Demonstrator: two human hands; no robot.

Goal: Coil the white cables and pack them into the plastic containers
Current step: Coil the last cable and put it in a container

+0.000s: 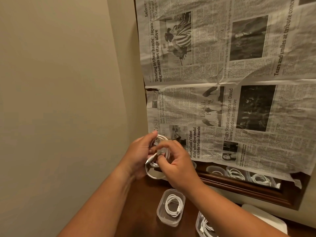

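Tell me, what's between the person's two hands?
In the head view, a partly coiled white cable sits between the left hand and the right hand, both gripping it.

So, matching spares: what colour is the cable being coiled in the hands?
White, plug end included; the cable shows best in the head view, held between both hands.

Smooth white plastic cable (158, 165); clear glossy plastic container (171, 206); dark polished wood desk (147, 202); crinkled matt newspaper (222, 82); matt painted wall (59, 82).
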